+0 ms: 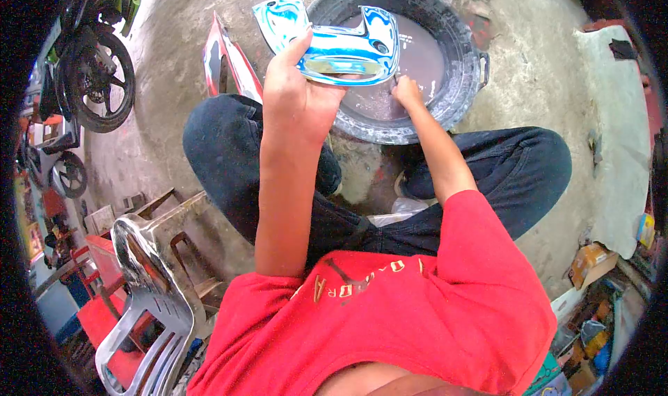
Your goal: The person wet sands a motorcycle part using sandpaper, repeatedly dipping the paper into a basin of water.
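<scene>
My left hand [303, 93] grips a curved plastic panel [341, 46] with a blue and white marbled pattern, and holds it up over the left side of a round black basin [454, 107]. Two wing-like ends of the panel point away from me, and a dark round hole shows near its right end. Murky greyish water [424, 62] lies in the basin. Just right of the panel's lower corner, my right hand [407, 91] is closed above the water. Whatever its fingers hold, if anything, is hidden.
A red and white panel [242, 67] stands on the concrete floor left of the basin. Motorcycles with black wheels [104, 83] are at the far left. A grey plastic chair [156, 319] is at lower left, a cardboard box [591, 265] at right.
</scene>
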### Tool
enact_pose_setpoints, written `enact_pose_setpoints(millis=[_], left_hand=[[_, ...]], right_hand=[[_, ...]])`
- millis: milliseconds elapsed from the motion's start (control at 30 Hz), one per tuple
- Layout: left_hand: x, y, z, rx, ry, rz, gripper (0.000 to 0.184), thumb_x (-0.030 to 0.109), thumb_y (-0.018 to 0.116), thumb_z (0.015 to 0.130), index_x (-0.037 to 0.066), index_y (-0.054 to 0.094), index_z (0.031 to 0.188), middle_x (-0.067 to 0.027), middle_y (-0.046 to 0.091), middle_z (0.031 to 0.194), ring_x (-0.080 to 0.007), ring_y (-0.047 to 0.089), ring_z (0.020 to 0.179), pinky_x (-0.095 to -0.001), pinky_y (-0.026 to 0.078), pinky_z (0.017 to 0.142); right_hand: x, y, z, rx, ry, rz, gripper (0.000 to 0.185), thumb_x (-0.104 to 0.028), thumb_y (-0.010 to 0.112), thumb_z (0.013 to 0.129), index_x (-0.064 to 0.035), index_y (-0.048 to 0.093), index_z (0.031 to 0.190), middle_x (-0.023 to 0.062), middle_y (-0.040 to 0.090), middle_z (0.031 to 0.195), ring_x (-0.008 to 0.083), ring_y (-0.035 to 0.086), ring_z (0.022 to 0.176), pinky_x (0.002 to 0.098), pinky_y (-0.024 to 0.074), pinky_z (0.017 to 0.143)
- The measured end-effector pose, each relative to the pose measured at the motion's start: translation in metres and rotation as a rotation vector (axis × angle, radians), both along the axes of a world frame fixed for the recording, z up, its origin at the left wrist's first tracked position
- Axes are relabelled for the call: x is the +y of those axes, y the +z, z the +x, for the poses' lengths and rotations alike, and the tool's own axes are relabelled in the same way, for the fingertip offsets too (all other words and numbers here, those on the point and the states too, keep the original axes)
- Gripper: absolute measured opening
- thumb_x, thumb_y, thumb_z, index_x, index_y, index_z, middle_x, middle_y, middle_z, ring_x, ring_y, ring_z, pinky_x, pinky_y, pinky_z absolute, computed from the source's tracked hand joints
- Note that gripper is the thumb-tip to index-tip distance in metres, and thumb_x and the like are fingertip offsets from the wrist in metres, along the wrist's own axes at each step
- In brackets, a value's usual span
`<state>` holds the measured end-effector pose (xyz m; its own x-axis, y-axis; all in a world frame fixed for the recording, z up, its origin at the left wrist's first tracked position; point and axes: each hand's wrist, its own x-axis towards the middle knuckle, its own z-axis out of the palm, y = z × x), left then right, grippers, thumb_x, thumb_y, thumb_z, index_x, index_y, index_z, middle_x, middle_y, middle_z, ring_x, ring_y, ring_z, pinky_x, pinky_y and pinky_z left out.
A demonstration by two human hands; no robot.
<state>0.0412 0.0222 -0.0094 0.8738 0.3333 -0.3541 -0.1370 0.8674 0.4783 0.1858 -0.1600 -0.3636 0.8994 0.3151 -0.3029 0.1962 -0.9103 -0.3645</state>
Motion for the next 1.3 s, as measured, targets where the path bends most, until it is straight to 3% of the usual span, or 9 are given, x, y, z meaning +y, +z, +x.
enact_pose_setpoints(millis=[167,333,467,600,800,900,1000,1067,1300], left_hand=[[-0.007,0.009,0.003,-0.006,-0.007,0.013,0.031,0.016,0.056,0.099,-0.002,0.051,0.125,-0.0228,0.06,0.124,-0.0414,0.057,0.12,-0.0619,0.042,0.103],[-0.002,0.012,0.009,-0.022,-0.021,0.04,0.034,0.016,0.055,0.099,-0.002,0.047,0.127,-0.0245,0.058,0.126,-0.043,0.056,0.12,-0.0631,0.041,0.104],[0.003,0.018,0.011,-0.035,0.011,0.08,0.037,0.014,0.054,0.1,-0.003,0.042,0.13,-0.0281,0.054,0.13,-0.0454,0.055,0.121,-0.0641,0.041,0.105],[0.012,0.018,0.009,-0.09,-0.01,0.093,0.029,0.014,0.051,0.099,-0.004,0.048,0.122,-0.0225,0.061,0.117,-0.0372,0.061,0.111,-0.0577,0.048,0.098],[0.022,0.015,0.003,-0.155,-0.034,0.016,0.031,0.013,0.053,0.099,-0.004,0.05,0.125,-0.0249,0.062,0.121,-0.0416,0.061,0.114,-0.0601,0.047,0.1],[0.019,0.011,0.001,-0.203,-0.069,0.064,0.025,0.014,0.053,0.099,-0.002,0.053,0.118,-0.0185,0.064,0.113,-0.0336,0.065,0.104,-0.0515,0.053,0.092],[0.021,0.0,0.004,-0.141,0.032,0.138,0.024,0.015,0.053,0.1,-0.001,0.055,0.117,-0.0168,0.065,0.112,-0.0305,0.065,0.105,-0.0496,0.054,0.091],[0.029,-0.007,0.002,-0.186,0.001,0.124,0.025,0.014,0.053,0.1,-0.002,0.056,0.118,-0.0168,0.065,0.113,-0.0285,0.066,0.106,-0.0487,0.054,0.092],[0.03,0.007,-0.008,-0.084,-0.032,0.162,0.027,0.013,0.053,0.098,-0.003,0.055,0.12,-0.0184,0.065,0.116,-0.03,0.065,0.108,-0.0495,0.055,0.092]], right_hand=[[0.005,-0.071,0.02,0.454,-0.03,0.342,0.038,-0.035,0.083,0.077,-0.0012,0.075,0.092,0.0053,0.071,0.083,0.0156,0.063,0.068,0.0354,0.0514,0.066],[0.018,0.026,0.027,0.764,-0.205,0.897,0.032,-0.035,0.082,0.081,-0.0047,0.077,0.089,0.0021,0.071,0.079,0.013,0.064,0.066,0.0303,0.0508,0.061],[0.033,0.115,0.076,0.503,0.028,0.844,0.042,-0.046,0.081,0.081,-0.0041,0.076,0.088,0.0017,0.07,0.078,0.0113,0.063,0.066,0.0313,0.051,0.061],[0.042,0.235,0.125,0.056,0.224,0.364,0.051,-0.052,0.074,0.086,-0.0017,0.076,0.094,0.0033,0.071,0.079,0.0125,0.064,0.069,0.0325,0.0528,0.067],[0.034,0.371,0.073,-0.12,0.444,0.536,0.039,-0.037,0.065,0.096,0.0009,0.074,0.102,0.0027,0.069,0.073,0.0096,0.059,0.064,0.0288,0.0468,0.059],[0.034,0.373,0.029,-0.44,0.688,0.543,0.03,-0.029,0.058,0.099,-0.0057,0.071,0.114,0.0193,0.069,0.08,0.0204,0.063,0.066,0.0365,0.0494,0.065],[0.034,0.376,-0.036,-0.276,0.746,0.741,0.031,-0.007,0.058,0.096,-0.0065,0.063,0.127,0.0197,0.069,0.113,0.0332,0.069,0.106,0.0366,0.0515,0.093],[0.04,0.371,-0.052,-0.53,0.873,0.884,0.034,-0.009,0.058,0.092,-0.0107,0.064,0.125,0.0209,0.067,0.118,0.0388,0.066,0.104,0.0445,0.0542,0.089],[0.034,0.361,-0.018,-0.479,0.839,0.798,0.044,0.001,0.059,0.083,-0.0045,0.06,0.127,0.0214,0.065,0.12,0.0365,0.066,0.107,0.0424,0.0546,0.089]])
